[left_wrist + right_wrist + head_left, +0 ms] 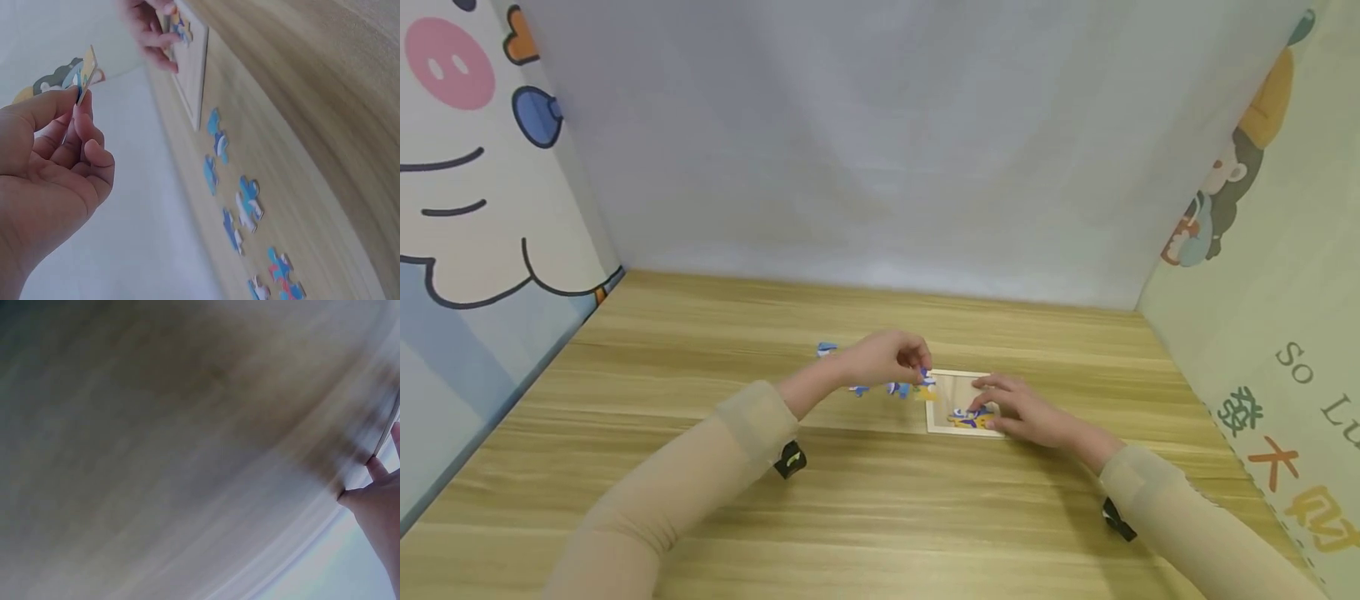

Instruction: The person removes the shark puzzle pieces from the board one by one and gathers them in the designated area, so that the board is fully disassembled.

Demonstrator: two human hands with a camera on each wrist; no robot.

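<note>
My left hand pinches a thin puzzle piece between thumb and fingertips, raised over the left edge of a shallow wooden puzzle tray. Blue and yellow show on this piece. Inside the tray, a few blue, white and yellow pieces sit together at the near right, and the rest of its pale base is bare. My right hand lies over the tray's right side, fingers spread, with fingertips at those pieces. In the right wrist view only part of the right hand shows, at the right edge.
Loose puzzle pieces, several of them, lie scattered on the wooden table left of the tray; my left forearm hides some in the head view. A pale curtain stands behind the table, with printed panels on both sides.
</note>
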